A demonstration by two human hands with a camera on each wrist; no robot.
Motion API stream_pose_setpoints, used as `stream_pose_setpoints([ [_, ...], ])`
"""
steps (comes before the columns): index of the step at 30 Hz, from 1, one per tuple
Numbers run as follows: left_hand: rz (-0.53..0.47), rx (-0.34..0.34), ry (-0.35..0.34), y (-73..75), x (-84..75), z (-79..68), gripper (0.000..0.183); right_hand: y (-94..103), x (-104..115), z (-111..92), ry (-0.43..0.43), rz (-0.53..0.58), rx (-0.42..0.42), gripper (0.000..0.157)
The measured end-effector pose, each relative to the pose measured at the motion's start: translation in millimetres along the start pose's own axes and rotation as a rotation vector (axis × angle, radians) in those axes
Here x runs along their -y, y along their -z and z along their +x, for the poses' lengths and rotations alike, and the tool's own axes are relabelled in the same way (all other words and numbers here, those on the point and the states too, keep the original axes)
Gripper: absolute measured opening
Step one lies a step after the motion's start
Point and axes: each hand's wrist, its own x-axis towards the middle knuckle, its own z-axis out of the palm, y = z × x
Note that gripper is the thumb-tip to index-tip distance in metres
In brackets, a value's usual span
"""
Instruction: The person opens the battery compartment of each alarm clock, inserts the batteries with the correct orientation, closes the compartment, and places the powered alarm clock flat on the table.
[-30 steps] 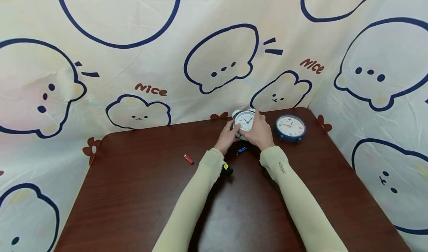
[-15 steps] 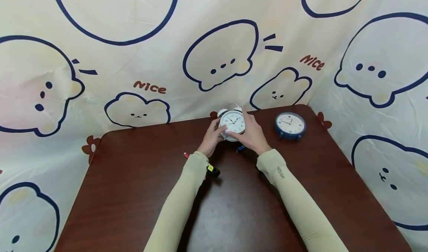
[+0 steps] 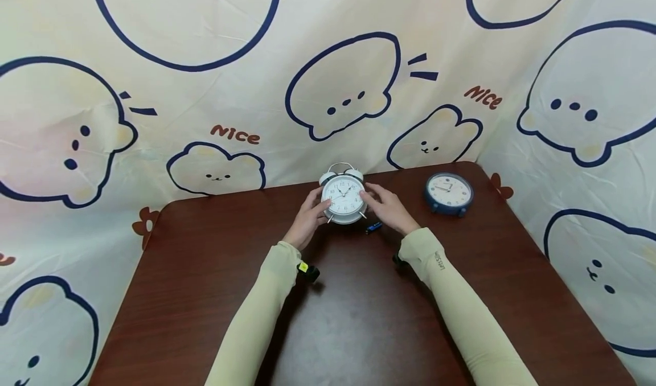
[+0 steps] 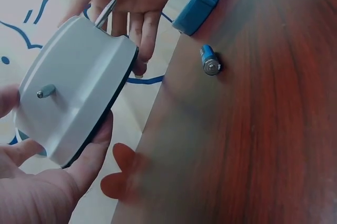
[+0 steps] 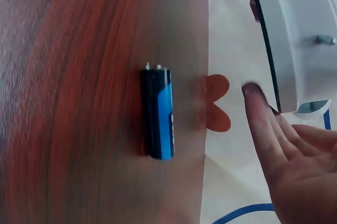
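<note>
A white twin-bell alarm clock [image 3: 344, 197] is held up near the back edge of the table, its dial facing the head camera. My left hand [image 3: 307, 218] grips its left side, thumb on the front and fingers behind, as the left wrist view shows. At its right side is my right hand [image 3: 390, 208], the thumb at the dial's rim. In the right wrist view those fingers [image 5: 258, 121] stretch out loosely beside the casing, not curled round it. A blue battery [image 3: 373, 227] lies on the table below the clock.
To the right stands a round dark-blue clock [image 3: 449, 194] with a white dial, close to the table's back right corner. A printed cloth [image 3: 277, 164] hangs behind and beside the brown table [image 3: 205, 295].
The alarm clock has moved left and nearer, held by the left hand. The right hand has loosened from it, uncovering more of the dial. The left forearm now hides the small red object.
</note>
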Motion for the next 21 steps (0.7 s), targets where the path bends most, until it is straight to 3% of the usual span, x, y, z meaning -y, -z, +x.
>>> stream_pose_setpoints([
  [8,0.012,0.007,0.007,3.4,4.1,-6.5,0.054,-0.5,0.0,1.6,-0.046,0.093,0.090,0.069],
  [21,0.068,-0.015,-0.001,3.4,3.8,-9.8,0.053,-2.7,1.1,-1.4,-0.060,0.145,0.087,0.064],
])
